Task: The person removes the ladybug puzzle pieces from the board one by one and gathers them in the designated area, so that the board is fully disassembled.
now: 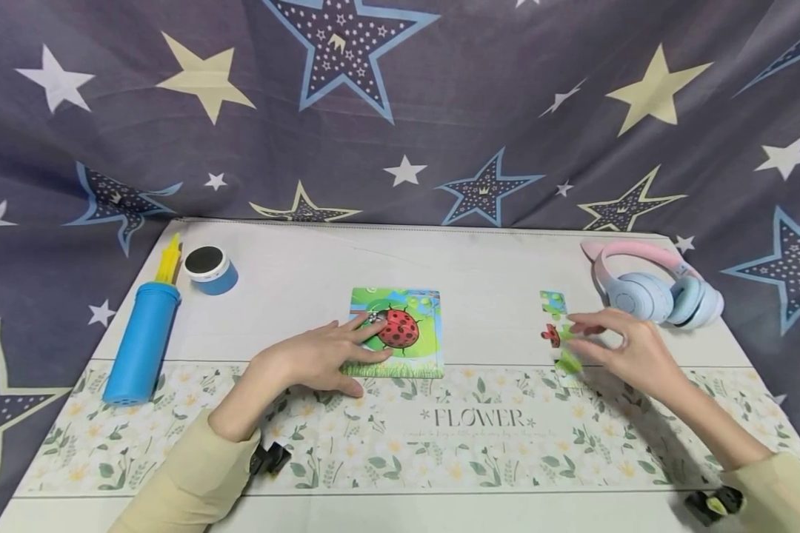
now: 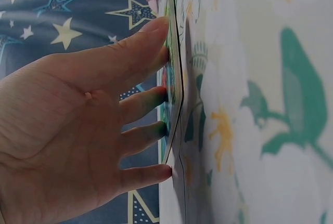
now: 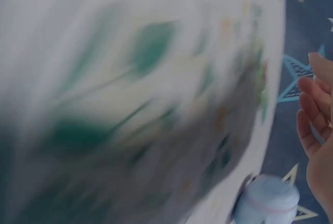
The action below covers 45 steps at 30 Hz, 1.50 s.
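Observation:
A square ladybug puzzle board (image 1: 421, 355), green and blue with a red spotted ladybug, lies on the table in the head view. My left hand (image 1: 320, 357) rests on its left part with spread fingers. From the side, in the left wrist view, those fingers (image 2: 139, 136) touch the board (image 2: 176, 68), which looks slightly tilted off the table. Further right, my right hand (image 1: 630, 352) is beside several loose puzzle pieces, among them a red one (image 1: 550, 336) and a blue-green one (image 1: 553, 302). Its thumb and fingers are apart, with nothing visible between them; they partly hide the pieces.
Pink and light-blue headphones (image 1: 647, 292) lie behind the right hand. At the left are a blue hand pump (image 1: 142, 344) with a yellow nozzle and a small round speaker (image 1: 212, 272). A starry curtain (image 1: 400, 111) hangs behind the table.

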Motion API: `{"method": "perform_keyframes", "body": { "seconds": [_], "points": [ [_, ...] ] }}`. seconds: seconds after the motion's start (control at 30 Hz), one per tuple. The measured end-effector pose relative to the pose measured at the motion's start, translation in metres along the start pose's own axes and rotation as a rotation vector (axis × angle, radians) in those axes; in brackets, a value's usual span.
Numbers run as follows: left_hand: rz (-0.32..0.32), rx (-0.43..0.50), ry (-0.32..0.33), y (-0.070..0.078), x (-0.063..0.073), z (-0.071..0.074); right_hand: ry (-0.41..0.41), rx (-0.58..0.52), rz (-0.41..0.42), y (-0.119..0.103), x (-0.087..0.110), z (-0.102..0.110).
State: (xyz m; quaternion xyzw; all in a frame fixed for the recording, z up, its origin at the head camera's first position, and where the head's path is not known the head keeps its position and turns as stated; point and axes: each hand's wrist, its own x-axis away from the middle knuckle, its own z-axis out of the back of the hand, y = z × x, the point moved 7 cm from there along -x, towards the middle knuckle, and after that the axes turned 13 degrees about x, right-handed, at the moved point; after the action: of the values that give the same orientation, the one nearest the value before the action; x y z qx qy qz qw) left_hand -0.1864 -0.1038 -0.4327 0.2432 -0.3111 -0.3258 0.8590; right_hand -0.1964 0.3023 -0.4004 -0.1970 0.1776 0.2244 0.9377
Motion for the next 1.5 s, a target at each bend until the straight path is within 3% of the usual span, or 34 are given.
{"method": "perform_keyframes", "body": {
  "seconds": [0.17,0.37,0.5,0.63,0.73,0.97,1.3,1.5],
  "points": [
    [0.005,-0.008,0.010,0.000,0.000,0.000,0.075,-0.060,-0.103,-0.011,-0.033,-0.002],
    [-0.003,-0.008,0.019,0.000,0.000,0.001,0.196,-0.293,-0.242,-0.028,-0.076,-0.009],
    [-0.006,-0.009,0.022,0.001,-0.001,0.001,0.226,-0.432,-0.320,-0.042,-0.099,-0.020],
    [-0.005,-0.005,0.025,0.002,0.000,0.001,0.220,-0.497,-0.340,-0.059,-0.117,-0.036],
    [0.006,0.009,0.022,0.002,0.001,0.001,0.155,-0.512,-0.320,-0.073,-0.128,-0.052],
    [0.010,0.016,0.017,0.001,0.001,0.001,-0.083,-0.497,-0.262,-0.109,-0.144,-0.089],
    [0.025,0.009,0.013,0.001,0.000,0.001,-0.334,-0.360,-0.244,-0.139,-0.138,-0.133],
    [0.025,0.003,0.011,0.001,-0.001,0.001,-0.433,-0.257,-0.244,-0.150,-0.130,-0.148]
  ]
}}
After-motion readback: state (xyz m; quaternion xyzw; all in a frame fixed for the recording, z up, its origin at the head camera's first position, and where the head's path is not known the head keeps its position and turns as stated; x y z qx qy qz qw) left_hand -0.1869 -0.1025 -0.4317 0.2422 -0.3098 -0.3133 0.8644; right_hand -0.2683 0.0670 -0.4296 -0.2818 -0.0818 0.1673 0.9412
